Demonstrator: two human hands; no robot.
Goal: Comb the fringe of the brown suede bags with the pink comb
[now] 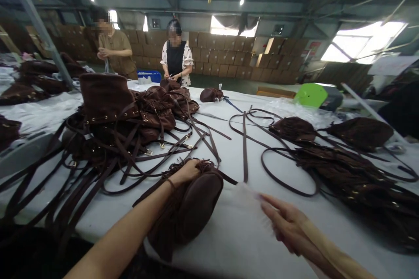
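The left hand (190,171) reaches from near left onto the gathered mouth of a brown bag (201,207); hidden fingers leave its grip unclear. The right hand (288,222), angled from near right, pinches a blurred whitish slip (246,195). The bag lies near centre, smooth oval base facing right, its long axis slanting near-left to far-right.

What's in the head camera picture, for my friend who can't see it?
A person's left hand is on the gathered top of a dark brown, leathery bag, and the right hand holds a whitish, blurred piece. More brown bags lie heaped to both sides, long brown straps trail across the white table, and two people stand beyond it.
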